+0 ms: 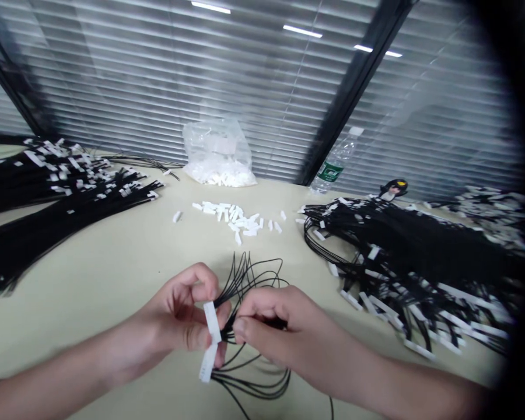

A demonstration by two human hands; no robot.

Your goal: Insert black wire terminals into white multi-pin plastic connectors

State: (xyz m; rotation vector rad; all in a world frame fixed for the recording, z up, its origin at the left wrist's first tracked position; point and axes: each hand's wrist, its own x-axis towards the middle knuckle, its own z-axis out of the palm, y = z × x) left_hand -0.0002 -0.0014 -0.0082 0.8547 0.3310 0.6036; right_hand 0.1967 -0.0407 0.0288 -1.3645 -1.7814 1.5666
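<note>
On a pale table [91,262], large bundles of black cables [420,239] are spread at both sides. Between them, black wires [245,280] are pinched in the closed fingers of the right hand [284,326]. Just beside it, two white connectors [212,322] are held by the left hand [179,315], its fingers curled. Loose white pieces [240,220] are scattered beyond.

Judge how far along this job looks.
Partway, it seems. Probably done: the left bundle, its ends white. In hand: two connectors by the left hand, black wires pinched by the right hand. Probably left: the loose pieces on the table and more in the bag. The right pile: I cannot tell.
</note>
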